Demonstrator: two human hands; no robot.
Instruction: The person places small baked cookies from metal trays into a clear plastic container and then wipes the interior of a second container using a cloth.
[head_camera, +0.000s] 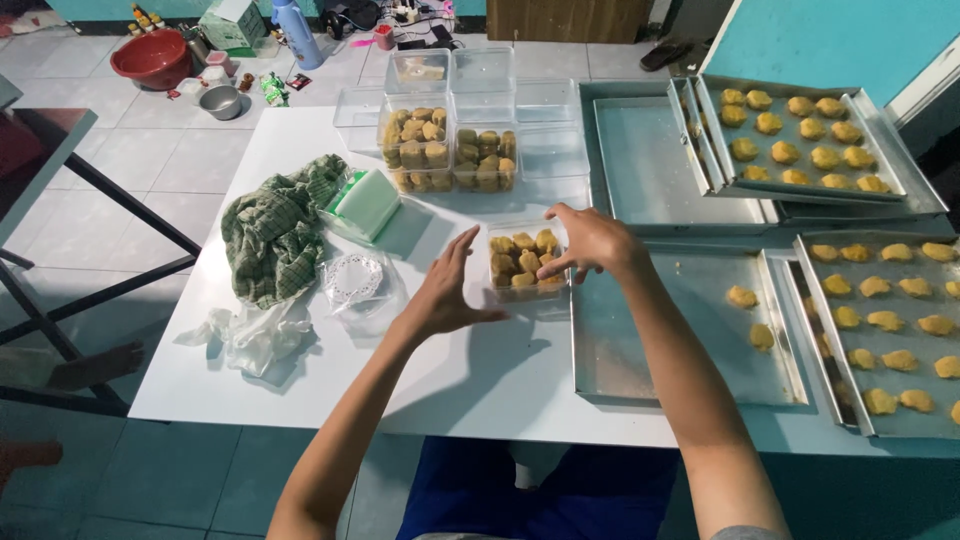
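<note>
Just above the middle of the frame, on the white table (300, 380), stands a small clear plastic container (527, 262), square-cornered and open at the top, partly filled with golden-brown cookies stacked on edge in rows. The left hand (445, 290) is held flat and upright just to the left of the container, fingers together and thumb spread, near its wall but not visibly gripping it. The right hand (592, 240) rests over the container's right rim with the fingers curled down onto it; whether a cookie is pinched in the fingertips cannot be told. Further up the frame sit two filled clear containers (447, 150) packed with the same cookies, with empty clear containers (480, 70) behind them. To the left of centre lie a green checked cloth (275, 230), a green-and-white sponge pack (365, 203), a bag of white paper doilies (355, 280) and crumpled clear plastic (255, 335). On the right side are metal baking trays (680, 330), one nearly bare with two cookies, others at the right edge and upper right carrying rows of cookies.
</note>
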